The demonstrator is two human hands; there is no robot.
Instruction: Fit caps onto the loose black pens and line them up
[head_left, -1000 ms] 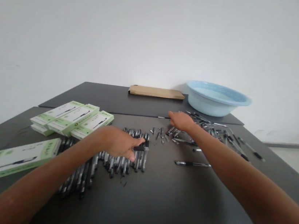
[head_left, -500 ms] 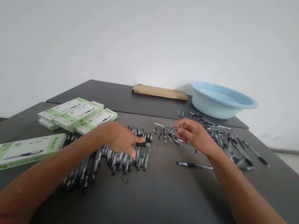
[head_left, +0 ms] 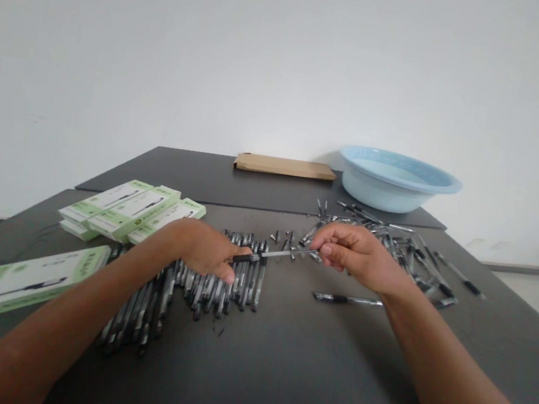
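Observation:
My left hand pinches a pen barrel with a black grip, its end pointing right. Between the thumb and fingers of my right hand is a thin pen refill. The refill's pale tip meets the right end of the barrel; whether it is inside I cannot tell. Below my left hand lie rows of pens, partly hidden by my hand and forearm. Small loose pen parts are scattered just beyond the refill. A single pen rests below my right hand.
Green-and-white pen boxes are stacked at the left, with another box nearer. A heap of pen pieces lies at the right. Behind it stands a light blue basin, beside a flat piece of cardboard.
The refill in my right hand has swung so its left tip now meets the barrel; before, it was apart and higher. My left hand keeps its hold. The whole view has shifted slightly.

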